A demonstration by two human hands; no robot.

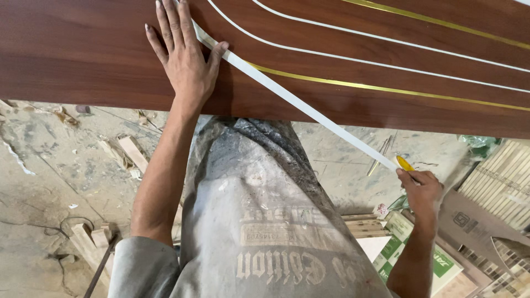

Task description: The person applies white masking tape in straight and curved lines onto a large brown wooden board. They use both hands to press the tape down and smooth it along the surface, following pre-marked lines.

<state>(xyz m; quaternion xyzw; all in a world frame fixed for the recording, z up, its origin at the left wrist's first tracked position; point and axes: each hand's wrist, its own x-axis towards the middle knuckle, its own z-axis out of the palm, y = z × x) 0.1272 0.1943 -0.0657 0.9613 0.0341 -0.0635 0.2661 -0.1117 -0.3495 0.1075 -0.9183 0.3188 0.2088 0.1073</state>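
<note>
White edging strip [298,102] ran diagonally across the dark wood-grain panel [83,55], off its near edge and down to the right; left hand [185,55] lay flat, fingers spread, pinning the strip's upper end to the panel; right hand [422,190] pinched the free end beside a yellow-tipped tool [404,163]; strip judged thin, light, flexible, kink-prone; best held at its ends, under tension.
</note>
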